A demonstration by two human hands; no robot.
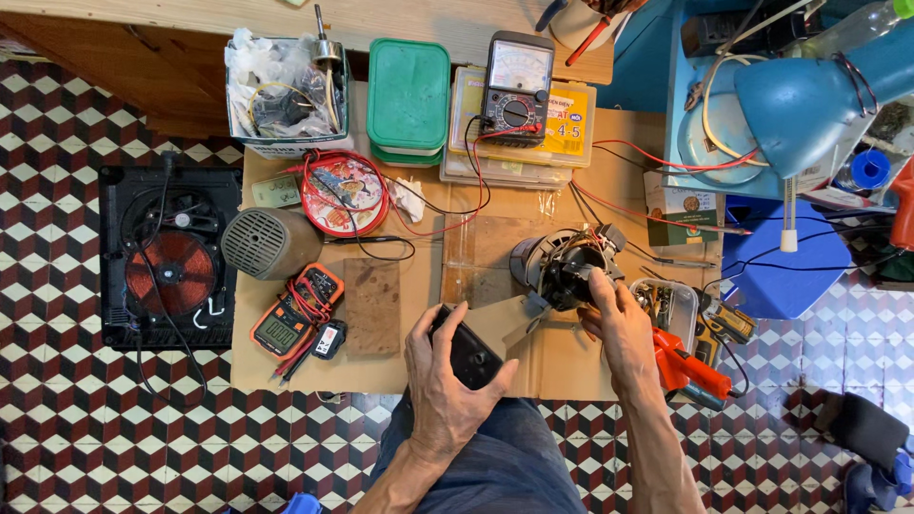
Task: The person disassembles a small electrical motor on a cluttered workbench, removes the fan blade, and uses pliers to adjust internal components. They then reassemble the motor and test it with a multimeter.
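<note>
Motor (560, 265), a dark round unit with coloured wires on top, is lying on the cardboard-covered bench (571, 366) right of centre, and the right hand (619, 324) is gripping its near right edge with fingers curled over the housing. Just left of it, the left hand (443, 376) is closing around a black cover piece (468, 354), thumb on one side and fingers wrapped over the top, holding it at the near edge of the bench above the person's lap. Right of the right hand, an orange-handled tool (687, 366) is lying beside a clear plastic tub (666, 303) of small parts. Farther out to the left, an orange digital multimeter (295, 319) is resting with its red leads coiled on it, near a grey ribbed cylinder (268, 243). At the far side, an analogue multimeter (515, 88) is sitting on a yellow parts box (571, 124), next to a green lidded box (408, 98). On the tiled floor at far left, an opened induction cooker (169, 257) is showing its copper coil. A blue desk lamp (809, 95) is leaning in at far right.
</note>
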